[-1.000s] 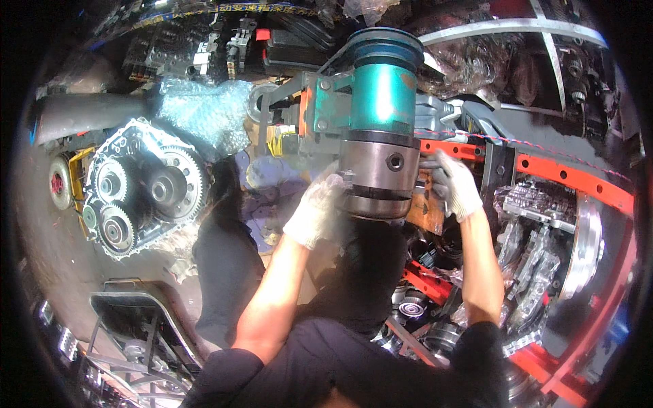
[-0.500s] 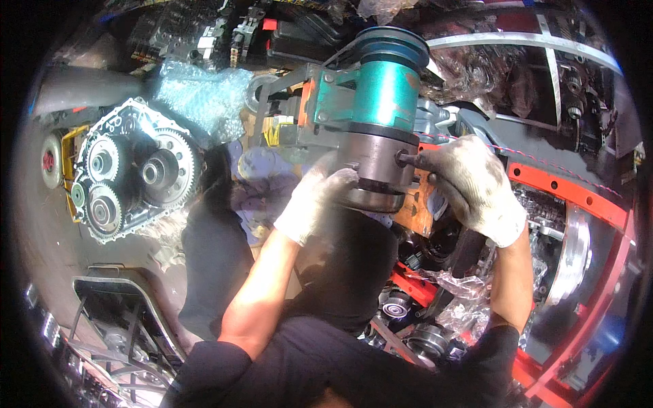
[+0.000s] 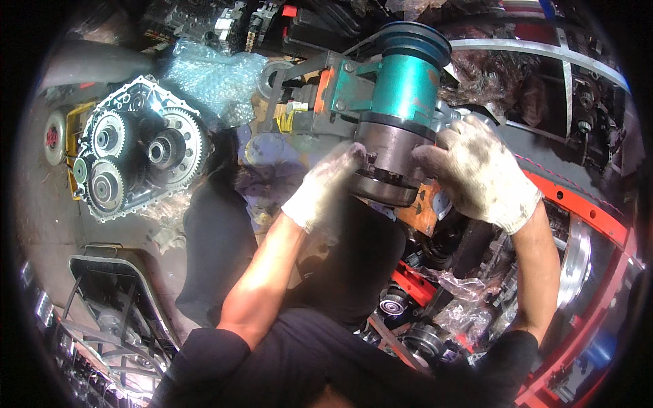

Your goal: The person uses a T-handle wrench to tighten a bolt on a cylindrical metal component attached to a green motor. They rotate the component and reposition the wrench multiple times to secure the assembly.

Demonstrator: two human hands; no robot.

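Observation:
A teal cylindrical spindle housing (image 3: 406,83) leans over my lap, with a dark blue grooved pulley (image 3: 413,44) at its far end. Toward me it carries a grey metal chuck (image 3: 391,146) with a round rim (image 3: 383,188) below. My left hand (image 3: 331,178), in a white work glove smeared by motion, has its fingers drawn together at a small stud on the chuck's left side; anything in its grasp is hidden. On the other side, my gloved right hand (image 3: 476,170) curls its soiled fingers against the chuck. What those fingers hold is hidden behind them.
An open gear housing (image 3: 139,153) with several toothed gears stands at the left. Bubble wrap (image 3: 214,81) lies behind it. Red steel frame bars (image 3: 578,207) run along the right. A black-rimmed metal tray (image 3: 129,272) is at lower left. Loose bearings (image 3: 393,304) and plastic film lie below my right arm.
The view has shifted, so the scene sits farther right. My right fingers have curled in at the chuck, hiding the dark rod-like shape at its side hole. My left hand stays beside the chuck.

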